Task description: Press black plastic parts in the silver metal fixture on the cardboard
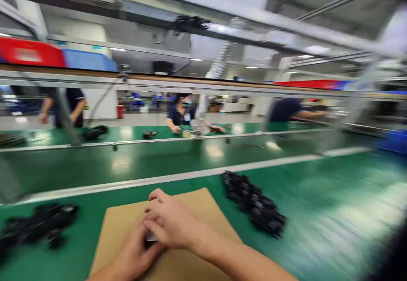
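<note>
My left hand [137, 243] and my right hand [174, 221] are close together above a tan cardboard sheet [203, 206] on the green bench. Between them shows a sliver of a small dark, shiny object [150, 238]; the fingers cover most of it, so its kind is unclear. The left hand cups it from below and the left. My right hand lies over the top with its fingers curled. A bundle of black parts [254, 204], blurred, rests right of the sheet, and another black bundle [38, 226] is at the left.
A pale rail [127, 184] runs along the bench's far side. Beyond it are a second green worktop [152, 158] and several people at work. Overhead shelving carries a red bin [34, 52] and a blue bin [89, 60]. Another blue bin [394, 141] stands at the right.
</note>
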`<state>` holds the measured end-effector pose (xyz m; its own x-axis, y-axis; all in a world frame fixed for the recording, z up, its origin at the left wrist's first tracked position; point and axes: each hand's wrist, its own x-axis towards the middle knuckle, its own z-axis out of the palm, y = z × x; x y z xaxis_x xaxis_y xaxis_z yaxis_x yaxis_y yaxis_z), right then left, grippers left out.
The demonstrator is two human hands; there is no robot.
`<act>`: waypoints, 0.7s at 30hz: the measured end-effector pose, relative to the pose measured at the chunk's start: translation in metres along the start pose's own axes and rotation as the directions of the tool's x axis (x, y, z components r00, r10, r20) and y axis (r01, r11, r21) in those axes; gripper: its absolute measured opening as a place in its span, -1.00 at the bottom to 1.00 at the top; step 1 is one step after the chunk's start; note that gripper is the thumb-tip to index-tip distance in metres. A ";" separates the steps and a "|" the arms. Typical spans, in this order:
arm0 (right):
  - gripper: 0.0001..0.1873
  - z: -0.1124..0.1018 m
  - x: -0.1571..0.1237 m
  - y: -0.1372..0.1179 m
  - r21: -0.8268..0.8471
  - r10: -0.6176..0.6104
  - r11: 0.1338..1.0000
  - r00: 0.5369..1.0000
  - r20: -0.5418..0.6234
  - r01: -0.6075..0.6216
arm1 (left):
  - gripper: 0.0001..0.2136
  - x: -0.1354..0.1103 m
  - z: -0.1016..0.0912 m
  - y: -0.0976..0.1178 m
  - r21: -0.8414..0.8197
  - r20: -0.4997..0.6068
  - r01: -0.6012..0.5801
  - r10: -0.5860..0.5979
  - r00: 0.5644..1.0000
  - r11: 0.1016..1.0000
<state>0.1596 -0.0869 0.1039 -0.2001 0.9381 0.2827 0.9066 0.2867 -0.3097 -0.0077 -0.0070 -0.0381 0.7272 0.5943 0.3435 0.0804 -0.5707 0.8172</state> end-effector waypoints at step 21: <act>-0.93 0.134 0.250 -0.097 0.245 -0.379 0.915 0.892 0.246 0.321 | -0.23 0.032 -0.026 -0.002 -0.055 0.138 -0.099 0.106 0.985 0.994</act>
<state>-0.0281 0.1458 0.0825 -0.6136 0.7760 0.1462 0.6739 0.6111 -0.4152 -0.0025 0.0277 -0.0172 0.8188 0.4464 0.3609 -0.0296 -0.5951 0.8031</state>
